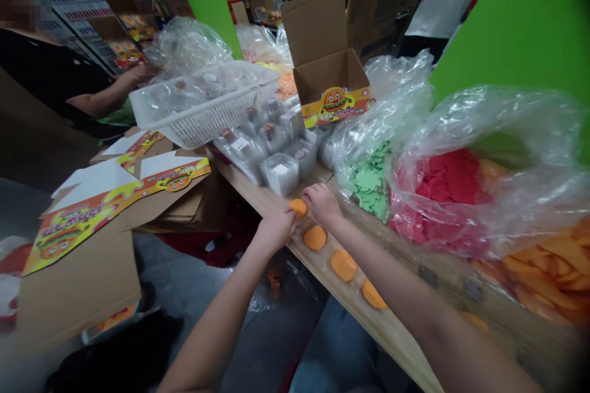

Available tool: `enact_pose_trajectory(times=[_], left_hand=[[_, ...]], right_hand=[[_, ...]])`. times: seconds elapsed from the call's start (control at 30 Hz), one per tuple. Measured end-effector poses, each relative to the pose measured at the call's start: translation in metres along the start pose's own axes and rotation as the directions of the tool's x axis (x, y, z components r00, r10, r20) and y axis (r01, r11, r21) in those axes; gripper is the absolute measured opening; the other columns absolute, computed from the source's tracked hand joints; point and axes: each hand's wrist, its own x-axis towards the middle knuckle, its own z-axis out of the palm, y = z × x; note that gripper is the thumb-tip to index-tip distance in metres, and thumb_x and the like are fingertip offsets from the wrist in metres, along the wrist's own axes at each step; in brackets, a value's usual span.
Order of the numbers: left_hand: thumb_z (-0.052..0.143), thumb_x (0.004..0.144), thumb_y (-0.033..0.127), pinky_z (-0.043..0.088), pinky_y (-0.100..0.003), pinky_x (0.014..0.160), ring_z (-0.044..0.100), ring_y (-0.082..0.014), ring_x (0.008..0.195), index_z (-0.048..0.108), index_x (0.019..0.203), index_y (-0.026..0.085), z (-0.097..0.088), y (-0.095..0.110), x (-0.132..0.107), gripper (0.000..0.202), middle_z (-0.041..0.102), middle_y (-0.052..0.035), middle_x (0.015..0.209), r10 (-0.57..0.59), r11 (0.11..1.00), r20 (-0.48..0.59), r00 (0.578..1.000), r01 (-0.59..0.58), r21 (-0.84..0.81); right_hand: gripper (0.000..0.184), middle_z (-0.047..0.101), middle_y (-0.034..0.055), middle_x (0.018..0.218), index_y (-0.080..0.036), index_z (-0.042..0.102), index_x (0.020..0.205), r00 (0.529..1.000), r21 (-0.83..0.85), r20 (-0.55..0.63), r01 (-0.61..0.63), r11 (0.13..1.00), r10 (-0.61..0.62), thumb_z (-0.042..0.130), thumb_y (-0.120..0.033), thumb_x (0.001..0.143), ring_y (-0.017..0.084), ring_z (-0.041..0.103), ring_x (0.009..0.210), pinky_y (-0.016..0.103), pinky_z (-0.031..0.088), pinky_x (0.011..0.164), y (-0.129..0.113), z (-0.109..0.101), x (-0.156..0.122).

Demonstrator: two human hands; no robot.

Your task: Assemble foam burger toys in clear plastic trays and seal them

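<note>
Orange disc (298, 207) between two hands, best kept level and pinched lightly by its rim
It sits at the fingertips of the left hand (278, 230), seemingly clamped on its eight o'clock edge; right hand (323, 202) at three, fingers bunched, grip impossible to tell; further orange pieces (343, 265) trail towards four, clear boxes (280, 174) at eleven

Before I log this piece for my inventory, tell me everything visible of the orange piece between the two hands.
The orange piece looks plain, matte and roundish, perhaps foam. The fingers of the left hand hold its near edge and partly cover it; those of the right hand are at its far side, contact unclear. It's at the far end of a row of similar orange pieces. Whether it touches the wooden table is unclear.
</note>
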Motion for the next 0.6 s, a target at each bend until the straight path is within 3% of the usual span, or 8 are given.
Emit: enact_pose_trajectory(times=[0.17,0.27,0.33,0.4,0.47,0.5,0.53,0.6], left_hand=[[0.044,0.084,0.031,0.048,-0.031,0.072,0.061,-0.0223,0.091,0.057,0.104,0.021,0.004,0.0,0.005,0.026,0.056,-0.0096,0.117,0.024,1.0,0.021,1.0,-0.024,0.004],[0.045,0.083,0.028,0.048,-0.03,0.075,0.059,-0.0214,0.097,0.054,0.111,0.024,0.001,-0.007,0.0,0.029,0.05,-0.0076,0.127,0.064,0.998,-0.004,0.998,-0.064,-0.016],[0.045,0.083,0.028,0.047,-0.03,0.079,0.058,-0.0211,0.1,0.053,0.113,0.024,-0.003,-0.01,-0.009,0.031,0.053,-0.0074,0.124,0.039,0.993,-0.143,0.989,-0.054,-0.102],[0.048,0.082,0.034,0.047,-0.032,0.081,0.061,-0.0201,0.091,0.056,0.107,0.022,-0.009,-0.007,-0.018,0.029,0.061,-0.0072,0.108,-0.128,0.95,-0.363,0.923,0.009,-0.313],[0.048,0.082,0.04,0.05,-0.032,0.073,0.063,-0.0189,0.079,0.055,0.107,0.019,-0.01,0.008,-0.026,0.034,0.064,-0.0067,0.092,-0.379,0.789,-0.436,0.817,0.039,-0.613],[0.047,0.082,0.04,0.05,-0.032,0.075,0.063,-0.0188,0.082,0.053,0.109,0.018,-0.009,0.022,-0.029,0.035,0.063,-0.0069,0.093,-0.448,0.703,-0.456,0.769,-0.012,-0.711],[0.047,0.083,0.039,0.049,-0.033,0.078,0.061,-0.0191,0.088,0.052,0.11,0.018,-0.005,0.04,-0.033,0.035,0.062,-0.0075,0.098,-0.464,0.648,-0.468,0.752,-0.072,-0.758],[0.045,0.084,0.034,0.045,-0.035,0.089,0.055,-0.0199,0.102,0.051,0.114,0.019,0.008,0.084,-0.043,0.033,0.057,-0.0087,0.11,-0.338,0.619,-0.47,0.815,-0.184,-0.764]], right_hand=[[0.027,0.043,0.0073,0.13,-0.023,0.061,0.101,0.987,-0.058,0.056,0.153,0.987,-0.149,0.041,-0.035,0.087,0.03,0.025,0.125,0.046,0.028,0.095,-0.005,0.002,-0.02],[0.031,0.036,0.0103,0.137,-0.021,0.059,0.108,0.986,-0.042,0.101,0.139,0.989,-0.134,0.042,-0.035,0.086,0.033,0.011,0.132,0.053,0.02,0.1,-0.011,-0.001,-0.023],[0.033,0.036,0.0119,0.136,-0.018,0.056,0.112,0.989,0.053,0.101,0.106,0.993,-0.111,0.046,-0.033,0.084,0.032,0.014,0.132,0.052,0.018,0.102,-0.02,-0.014,-0.024],[0.036,0.042,0.0124,0.131,-0.018,0.051,0.117,0.996,0.251,0.073,0.022,0.968,-0.041,0.044,-0.034,0.085,0.028,0.028,0.127,0.047,0.024,0.102,-0.031,-0.033,-0.029],[0.04,0.055,0.0108,0.112,-0.019,0.047,0.119,0.986,0.551,0.134,-0.159,0.819,0.101,0.034,-0.043,0.089,0.022,0.05,0.107,0.041,0.039,0.091,-0.041,-0.052,-0.043],[0.043,0.059,0.0086,0.099,-0.019,0.046,0.117,0.958,0.694,0.248,-0.278,0.664,0.142,0.03,-0.048,0.089,0.019,0.057,0.091,0.038,0.046,0.079,-0.043,-0.06,-0.054],[0.046,0.06,0.0057,0.088,-0.02,0.046,0.115,0.924,0.796,0.36,-0.378,0.473,0.132,0.028,-0.053,0.088,0.016,0.06,0.076,0.035,0.049,0.069,-0.043,-0.067,-0.068],[0.048,0.057,0.0001,0.073,-0.019,0.047,0.106,0.878,0.87,0.469,-0.477,0.126,0.092,0.038,-0.06,0.081,0.012,0.057,0.056,0.028,0.048,0.053,-0.033,-0.077,-0.107]])
